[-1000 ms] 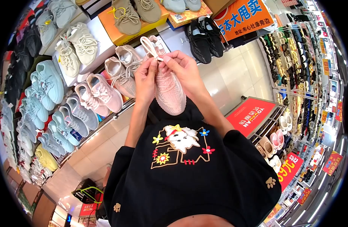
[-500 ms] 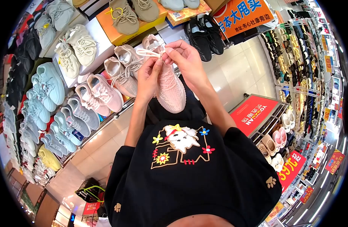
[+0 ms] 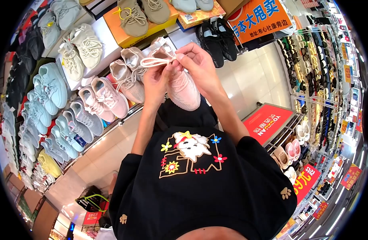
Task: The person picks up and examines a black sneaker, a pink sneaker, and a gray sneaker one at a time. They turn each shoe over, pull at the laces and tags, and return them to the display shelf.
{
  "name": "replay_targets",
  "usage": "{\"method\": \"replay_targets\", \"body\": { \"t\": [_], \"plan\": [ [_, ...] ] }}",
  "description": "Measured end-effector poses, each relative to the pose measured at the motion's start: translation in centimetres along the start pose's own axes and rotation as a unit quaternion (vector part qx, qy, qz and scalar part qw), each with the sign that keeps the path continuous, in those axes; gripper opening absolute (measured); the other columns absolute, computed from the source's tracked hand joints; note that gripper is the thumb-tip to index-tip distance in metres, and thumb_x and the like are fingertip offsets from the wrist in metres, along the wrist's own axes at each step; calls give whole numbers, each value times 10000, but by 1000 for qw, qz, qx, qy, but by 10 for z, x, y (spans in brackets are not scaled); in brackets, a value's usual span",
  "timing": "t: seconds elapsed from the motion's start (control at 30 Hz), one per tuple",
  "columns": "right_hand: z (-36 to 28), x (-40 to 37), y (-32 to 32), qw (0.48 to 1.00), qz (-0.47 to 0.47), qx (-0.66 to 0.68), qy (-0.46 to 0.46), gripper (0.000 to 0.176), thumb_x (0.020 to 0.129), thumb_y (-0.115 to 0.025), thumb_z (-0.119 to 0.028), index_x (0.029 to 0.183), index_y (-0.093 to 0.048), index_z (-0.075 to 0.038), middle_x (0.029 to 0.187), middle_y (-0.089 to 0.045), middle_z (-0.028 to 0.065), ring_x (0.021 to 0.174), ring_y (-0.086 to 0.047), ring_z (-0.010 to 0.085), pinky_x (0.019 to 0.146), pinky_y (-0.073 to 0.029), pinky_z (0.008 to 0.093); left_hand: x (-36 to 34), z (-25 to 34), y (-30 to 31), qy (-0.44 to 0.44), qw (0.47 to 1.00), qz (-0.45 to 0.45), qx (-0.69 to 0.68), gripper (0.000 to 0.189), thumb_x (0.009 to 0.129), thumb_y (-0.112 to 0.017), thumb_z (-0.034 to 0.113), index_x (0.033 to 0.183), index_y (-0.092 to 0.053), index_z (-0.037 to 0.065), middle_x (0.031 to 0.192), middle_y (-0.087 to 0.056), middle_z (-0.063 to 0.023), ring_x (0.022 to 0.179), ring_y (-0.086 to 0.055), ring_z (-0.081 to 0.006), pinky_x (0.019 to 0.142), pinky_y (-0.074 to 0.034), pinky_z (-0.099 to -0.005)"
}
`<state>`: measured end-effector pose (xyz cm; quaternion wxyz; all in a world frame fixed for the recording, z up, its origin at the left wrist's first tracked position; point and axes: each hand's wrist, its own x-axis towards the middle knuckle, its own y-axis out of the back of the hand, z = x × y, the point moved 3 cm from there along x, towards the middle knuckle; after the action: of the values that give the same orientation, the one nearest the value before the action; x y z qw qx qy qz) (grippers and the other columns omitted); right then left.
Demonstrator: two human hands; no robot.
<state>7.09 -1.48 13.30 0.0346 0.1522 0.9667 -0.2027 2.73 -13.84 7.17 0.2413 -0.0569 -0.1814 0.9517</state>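
A pink knitted sneaker (image 3: 183, 92) hangs below my two hands, its toe pointing down toward my black shirt. My left hand (image 3: 158, 80) pinches the pale shoelace (image 3: 154, 62) near the shoe's opening, on the left side. From the right, my right hand (image 3: 196, 66) pinches the same lace between thumb and fingers, close to my left fingertips. A loop of lace sticks out to the left above my left hand. The knot area between the fingertips is partly hidden.
Rows of shoes on the left include beige sneakers (image 3: 128, 76), pink sneakers (image 3: 104, 100) and light blue sneakers (image 3: 52, 86). Black shoes (image 3: 216, 42) sit at the top beside an orange sign (image 3: 260, 20). A red sign (image 3: 268, 123) and racks stand on the right.
The lace loop now extends further left and looks larger. The sneaker's toe has moved up a little and to the right. Both hands still pinch the lace.
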Motion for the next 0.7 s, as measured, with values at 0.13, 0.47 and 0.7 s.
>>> {"method": "replay_targets", "body": {
  "t": [0.13, 0.47, 0.7],
  "plan": [
    [-7, -7, -2, 999, -18, -35, 16, 128, 901, -560, -58, 1007, -534, 8, 864, -613, 65, 787, -581, 96, 715, -469, 233, -2, -2, 2, -17, 1000, 7, -5, 261, 927, -595, 199, 1072, -614, -17, 998, -644, -56, 900, -589, -115, 828, -451, -258],
    [-16, -19, -2, 996, -42, -65, 43, 121, 892, -553, -33, 1001, -517, 8, 902, -586, 45, 820, -570, 91, 750, -464, 238, -3, 2, -7, -33, 994, -10, -100, 285, 932, -583, 197, 1102, -589, -32, 1048, -637, -81, 946, -591, -129, 862, -457, -267],
    [-8, -24, 1, 995, -35, -59, 72, 111, 886, -553, -17, 989, -516, 6, 917, -564, 37, 847, -551, 82, 769, -449, 234, -7, -1, -12, -26, 987, -6, -161, 266, 939, -567, 171, 1084, -595, -50, 1047, -641, -110, 962, -598, -149, 878, -466, -277]
  ]
}}
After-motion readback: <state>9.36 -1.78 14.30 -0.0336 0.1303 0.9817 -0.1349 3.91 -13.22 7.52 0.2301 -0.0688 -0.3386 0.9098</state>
